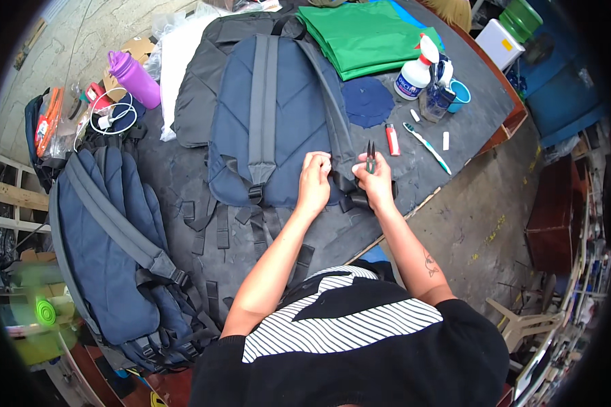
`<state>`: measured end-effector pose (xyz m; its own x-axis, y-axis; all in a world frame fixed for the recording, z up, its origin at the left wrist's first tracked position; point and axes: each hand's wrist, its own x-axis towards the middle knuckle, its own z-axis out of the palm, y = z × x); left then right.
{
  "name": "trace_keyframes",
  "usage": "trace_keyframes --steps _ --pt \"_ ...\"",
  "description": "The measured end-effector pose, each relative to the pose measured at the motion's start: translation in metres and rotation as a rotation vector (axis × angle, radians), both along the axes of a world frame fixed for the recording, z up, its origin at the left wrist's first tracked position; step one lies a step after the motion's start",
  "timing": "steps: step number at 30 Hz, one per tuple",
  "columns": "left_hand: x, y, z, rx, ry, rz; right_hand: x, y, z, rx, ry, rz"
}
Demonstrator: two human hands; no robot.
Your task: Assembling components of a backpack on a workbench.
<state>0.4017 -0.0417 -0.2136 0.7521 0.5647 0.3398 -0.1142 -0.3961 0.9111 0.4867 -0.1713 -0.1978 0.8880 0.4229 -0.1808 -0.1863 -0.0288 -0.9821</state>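
Observation:
A navy backpack [292,115] lies flat on the dark table, its grey padded straps facing up. At its lower right edge my left hand [315,182] is closed, fingers curled in a pinch against the fabric; what they pinch is too small to make out. Just to the right, my right hand [377,182] is wrapped round small thread snips [371,160], their dark blades pointing away from me. The backpack's right shoulder strap [334,102] runs down between my hands. Black webbing straps and a buckle [255,194] hang from the bottom edge.
More navy backpacks [108,230] are stacked at left. A purple bottle [139,78] stands behind them. Folded green fabric [366,37], a spray bottle [414,76], a blue cup [459,95], a red lighter [392,140] and a toothbrush [428,148] sit toward the right table edge.

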Motion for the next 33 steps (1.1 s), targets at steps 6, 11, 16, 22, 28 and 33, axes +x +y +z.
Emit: trace_keyframes --steps 6,11,16,22,28,33 --pt "-0.007 -0.011 0.029 0.088 -0.072 0.086 -0.003 -0.011 0.002 -0.212 -0.342 0.073" --pt "-0.016 -0.025 0.03 0.275 0.073 0.088 -0.011 -0.013 0.005 0.012 -0.065 0.097" --pt "-0.03 -0.034 0.024 0.162 0.058 0.143 -0.014 -0.01 0.014 0.033 0.084 0.043" --pt "-0.018 -0.038 0.031 0.594 0.011 0.167 -0.018 -0.002 0.005 0.028 0.067 0.047" --pt "-0.012 -0.015 0.012 0.185 0.056 0.112 -0.013 -0.005 -0.002 -0.02 -0.04 0.076" --pt "-0.015 -0.03 0.015 0.39 0.1 0.171 -0.015 -0.004 0.002 -0.086 -0.037 0.066"
